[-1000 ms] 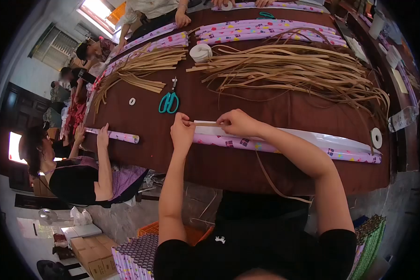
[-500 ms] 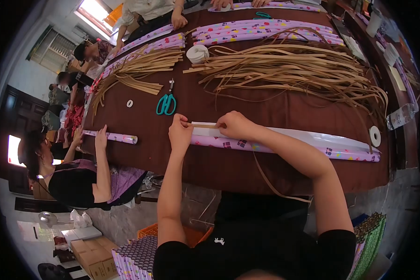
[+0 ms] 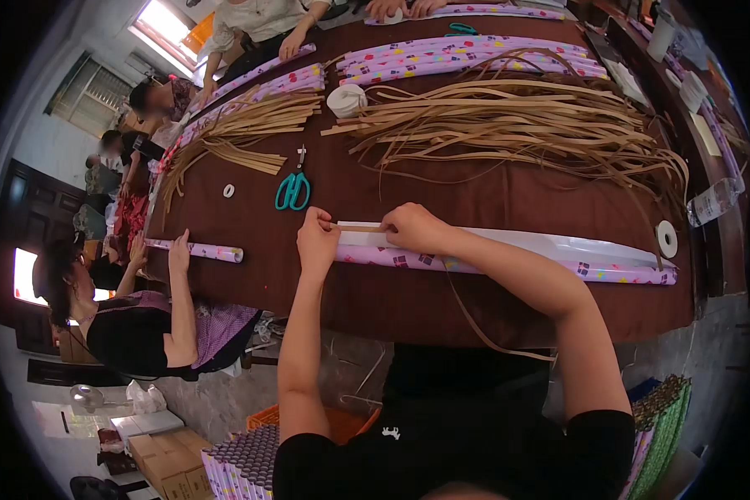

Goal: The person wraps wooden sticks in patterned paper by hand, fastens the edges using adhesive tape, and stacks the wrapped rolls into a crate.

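Note:
A long lilac patterned paper roll [image 3: 367, 254] lies along the near side of the table, its white inner flap [image 3: 558, 247] turned up. A flat brown strip [image 3: 360, 229] runs along that flap between my hands. My left hand [image 3: 317, 240] pinches the strip at the roll's left end. Over the flap, farther right, my right hand [image 3: 419, 227] has its fingers closed on the same strip. One brown tail [image 3: 471, 317] hangs from the roll over the table edge. Teal-handled scissors [image 3: 282, 193] lie beyond my left hand, beside a small white ring [image 3: 225, 192].
Loose brown strips [image 3: 508, 117] are heaped across the table, with more lilac rolls [image 3: 467, 57] behind. A white tape roll [image 3: 660, 237] lies at right near a plastic bottle [image 3: 712, 204]. At left a co-worker [image 3: 137, 325] holds a shorter roll [image 3: 212, 252]. Other people work farther back.
The view has shifted slightly. My hands keep nearly the same hold on the strip. At the back, a co-worker's hand has moved left and nearer along a lilac roll.

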The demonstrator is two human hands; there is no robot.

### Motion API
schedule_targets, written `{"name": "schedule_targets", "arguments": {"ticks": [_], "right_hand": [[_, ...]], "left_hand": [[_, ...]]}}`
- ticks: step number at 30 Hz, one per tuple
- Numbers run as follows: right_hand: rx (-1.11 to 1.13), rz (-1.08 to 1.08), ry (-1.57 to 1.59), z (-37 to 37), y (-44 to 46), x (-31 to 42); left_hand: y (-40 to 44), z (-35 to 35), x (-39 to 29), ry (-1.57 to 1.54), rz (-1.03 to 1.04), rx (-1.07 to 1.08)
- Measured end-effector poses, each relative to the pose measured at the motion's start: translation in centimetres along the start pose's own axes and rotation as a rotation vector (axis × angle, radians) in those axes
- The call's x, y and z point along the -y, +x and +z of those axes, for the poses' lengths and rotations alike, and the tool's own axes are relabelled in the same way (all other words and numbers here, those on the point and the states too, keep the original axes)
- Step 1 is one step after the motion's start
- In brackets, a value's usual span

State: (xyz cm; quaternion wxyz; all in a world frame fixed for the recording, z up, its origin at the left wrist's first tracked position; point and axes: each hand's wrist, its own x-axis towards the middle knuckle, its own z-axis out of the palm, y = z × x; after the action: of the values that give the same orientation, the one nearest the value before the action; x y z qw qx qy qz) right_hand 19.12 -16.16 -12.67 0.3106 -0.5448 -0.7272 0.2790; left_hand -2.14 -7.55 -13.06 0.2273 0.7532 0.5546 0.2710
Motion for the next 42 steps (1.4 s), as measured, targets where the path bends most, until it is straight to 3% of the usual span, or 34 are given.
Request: {"name": "schedule_targets", "arguments": {"ticks": [5,8,10,13,14,17,21,25,31,36,38,39,42], "right_hand": [[0.003,0.003,0.000,0.0,0.0,0.0],[0.038,0.026,0.009,0.0,0.1,-0.1],[0.005,-0.001,0.032,0.1,0.1,-0.3],[0.015,0.062,0.061,0.5,0.4,-0.7],[0.020,0.061,0.061,0.6,0.3,-0.7],[0.005,0.045,0.077,0.3,0.3,-0.6],[0.031,0.074,0.130,0.1,0.1,-0.7],[0.091,0.071,0.308,-1.6,-0.1,-0.1],[0.121,-0.005,0.222,-1.7,-0.5,0.8],[0.021,-0.083,0.083,-2.6,-1.4,1.9],[0.209,0.352,0.569,-3.9,-1.7,3.3],[0.203,0.356,0.572,-4.0,-2.0,3.2],[0.255,0.509,1.014,-5.1,-4.9,3.3]], "left_hand": [[-0.6,-0.7,-1.0,0.164,0.047,-0.052],[-1.6,-0.3,-1.4,0.224,0.214,-0.224],[-2.6,-0.6,-3.1,0.172,0.550,-0.265],[-5.2,0.4,-4.9,0.080,0.633,-0.029],[-6.1,0.4,-5.9,0.093,0.598,0.072],[-6.8,2.9,-4.6,0.141,0.611,-0.050],[-6.8,2.8,-4.5,0.188,0.553,0.034],[-7.1,3.1,-4.6,0.211,0.600,-0.014],[-7.0,3.6,-4.0,0.279,0.638,-0.041],[-7.1,3.7,-3.8,0.262,0.661,-0.077],[-7.0,3.9,-3.5,0.260,0.670,-0.079],[-6.9,3.7,-3.6,0.265,0.678,-0.067],[-7.2,3.5,-3.9,0.276,0.658,-0.066]]}}
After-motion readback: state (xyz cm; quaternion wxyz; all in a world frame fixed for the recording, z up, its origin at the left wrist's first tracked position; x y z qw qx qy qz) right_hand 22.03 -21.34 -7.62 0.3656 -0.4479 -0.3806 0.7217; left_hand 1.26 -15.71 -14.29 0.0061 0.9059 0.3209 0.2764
